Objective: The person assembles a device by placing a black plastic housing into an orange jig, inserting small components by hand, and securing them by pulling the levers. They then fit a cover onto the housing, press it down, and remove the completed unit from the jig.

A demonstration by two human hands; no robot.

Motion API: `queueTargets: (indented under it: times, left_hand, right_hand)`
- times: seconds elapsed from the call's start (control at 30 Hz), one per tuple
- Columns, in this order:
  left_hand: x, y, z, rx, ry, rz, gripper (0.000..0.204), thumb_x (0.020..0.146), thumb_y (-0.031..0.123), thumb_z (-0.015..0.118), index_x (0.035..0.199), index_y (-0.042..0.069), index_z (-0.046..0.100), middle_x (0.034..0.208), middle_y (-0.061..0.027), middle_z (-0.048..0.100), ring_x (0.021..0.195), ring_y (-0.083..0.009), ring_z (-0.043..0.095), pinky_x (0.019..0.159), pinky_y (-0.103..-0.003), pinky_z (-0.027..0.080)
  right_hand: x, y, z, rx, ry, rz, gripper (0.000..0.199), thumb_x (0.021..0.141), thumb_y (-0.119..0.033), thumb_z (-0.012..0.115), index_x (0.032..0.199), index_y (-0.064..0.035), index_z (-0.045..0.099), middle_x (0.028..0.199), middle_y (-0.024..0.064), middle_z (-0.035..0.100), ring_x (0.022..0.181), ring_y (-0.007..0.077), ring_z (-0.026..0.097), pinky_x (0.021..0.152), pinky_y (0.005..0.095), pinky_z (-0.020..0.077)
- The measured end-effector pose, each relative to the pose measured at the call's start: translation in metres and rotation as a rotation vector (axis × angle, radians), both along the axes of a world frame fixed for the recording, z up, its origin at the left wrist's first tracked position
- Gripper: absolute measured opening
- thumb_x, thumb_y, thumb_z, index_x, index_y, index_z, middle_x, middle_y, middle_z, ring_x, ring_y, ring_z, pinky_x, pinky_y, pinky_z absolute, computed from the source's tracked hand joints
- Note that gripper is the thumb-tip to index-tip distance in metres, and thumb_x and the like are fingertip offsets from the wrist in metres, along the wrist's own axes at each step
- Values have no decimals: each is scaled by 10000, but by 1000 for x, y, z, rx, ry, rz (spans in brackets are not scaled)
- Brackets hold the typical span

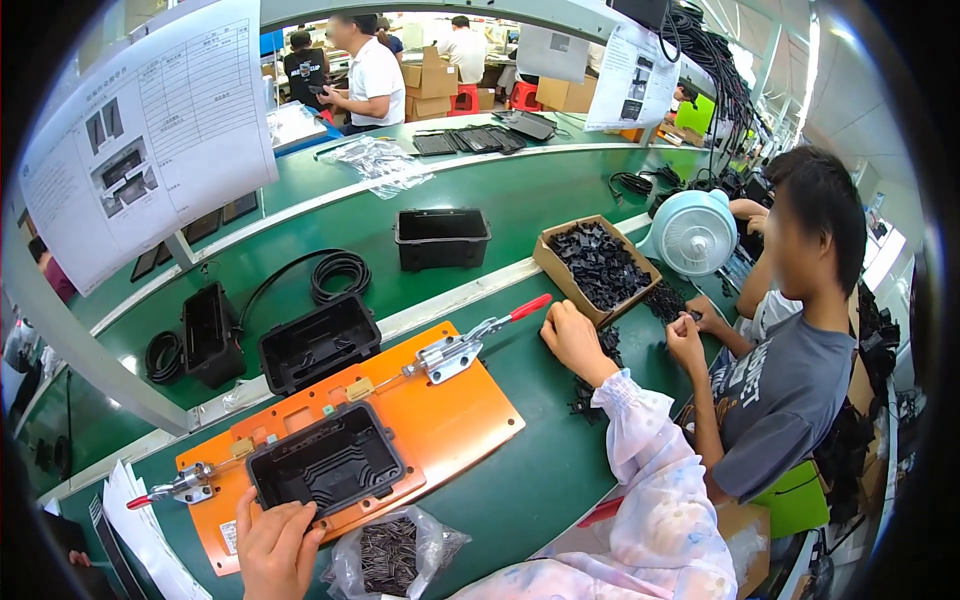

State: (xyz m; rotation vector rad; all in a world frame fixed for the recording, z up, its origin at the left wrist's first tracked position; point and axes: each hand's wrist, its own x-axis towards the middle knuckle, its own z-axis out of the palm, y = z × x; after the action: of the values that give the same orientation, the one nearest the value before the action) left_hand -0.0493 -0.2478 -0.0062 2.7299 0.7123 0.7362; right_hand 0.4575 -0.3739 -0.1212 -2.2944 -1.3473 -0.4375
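Black box (345,455), lower left of ctr, sat open side up on the orange board (482,408)! Left hand (275,545), btm edge, had its fingers at the box's near rim; couldn't tell if they gripped it or just rested. Right hand (578,345), right of ctr, had fingers curled, right by the red handle (530,306) of the upper clamp (445,360); couldn't tell if it held anything. Lower clamp (190,485) sat at the board's left end. Btm ctr, a clear bag (432,548) w/ dark screws (388,553). Just behind the board, a 2nd box (318,345), w/ a cable coil (342,277) above it; upper ctr, another black bin (442,248). Right of that, a carton (565,275) w/ small black parts (600,262), then a pale-blue fan (692,235). Far right, a co-worker in a grey tee (790,400) was side-on, hands near the parts. Upper left, a printed sheet (200,110) hung.
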Motion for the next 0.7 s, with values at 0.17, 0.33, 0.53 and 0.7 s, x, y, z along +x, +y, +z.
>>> queueTargets:
  times: [0.17,0.33,0.53,0.7]
  left_hand:
    - [-9,2,-2,8,-2,22,174,837,67,752,1000,10,741,927,-117,725,903,-266,707,1150,-572,370]
    - [-10,3,-3,21,-28,-8,182,836,87,769,1000,13,743,933,-111,729,918,-257,713,1137,-567,386]
    - [-9,13,-7,37,-24,-72,240,849,158,809,1057,53,748,982,-65,732,954,-228,707,1123,-554,382]
    - [-2,19,9,65,-141,-26,214,861,76,774,1070,36,748,996,-84,737,958,-245,711,1061,-529,438]
  right_hand:
    - [-22,3,6,-117,-59,55,350,880,-278,775,940,-10,559,942,183,581,873,391,640,761,473,538]
    - [-14,-2,5,-149,-145,126,230,912,-188,725,937,-37,552,905,157,580,841,367,636,742,478,523]
    - [-26,-23,31,184,148,65,170,941,-138,710,934,-8,601,885,197,621,803,410,625,703,455,506]
    - [-118,-16,111,373,1018,295,122,985,-141,703,925,-54,642,717,-125,497,602,-28,379,528,174,273]
